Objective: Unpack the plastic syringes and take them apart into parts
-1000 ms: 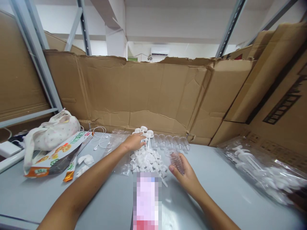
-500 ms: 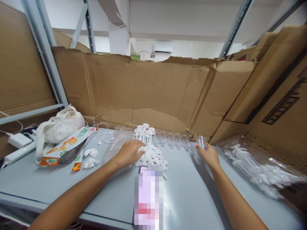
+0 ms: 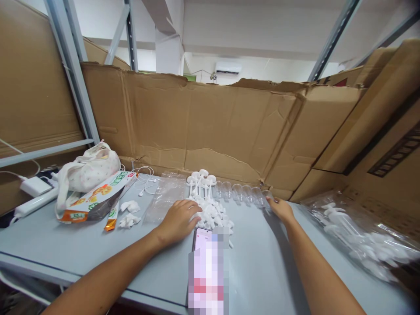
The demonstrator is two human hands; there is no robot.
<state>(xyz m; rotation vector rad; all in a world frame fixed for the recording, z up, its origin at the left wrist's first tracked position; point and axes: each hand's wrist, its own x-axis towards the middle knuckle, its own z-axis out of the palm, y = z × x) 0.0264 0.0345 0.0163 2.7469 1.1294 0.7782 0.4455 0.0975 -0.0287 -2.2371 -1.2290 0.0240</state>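
Observation:
My right hand (image 3: 281,209) grips a clear ribbed plastic cup (image 3: 267,195) at the right end of a row of similar cups (image 3: 246,194). The cup stands at table level beside its neighbour. Over on the left, my left hand (image 3: 181,219) rests with its fingers apart at the edge of a heap of small white plastic pieces (image 3: 213,213). Nothing shows in its grasp, though the fingertips partly overlap the heap. Behind that heap stand several white plungers with round discs on top (image 3: 201,178).
A partly blurred phone (image 3: 204,245) lies in front of the heap. At left are an empty clear bag (image 3: 166,197), crumpled tissues (image 3: 130,220), a snack packet (image 3: 98,197), earphones (image 3: 144,177) and a white cloth bag (image 3: 88,168). A filled plastic bag (image 3: 354,236) lies right. Cardboard (image 3: 210,118) walls the back.
My right hand has lowered the clear cup and brought it left, to the end of the row. The left hand stays beside the white pieces. The view has shifted slightly.

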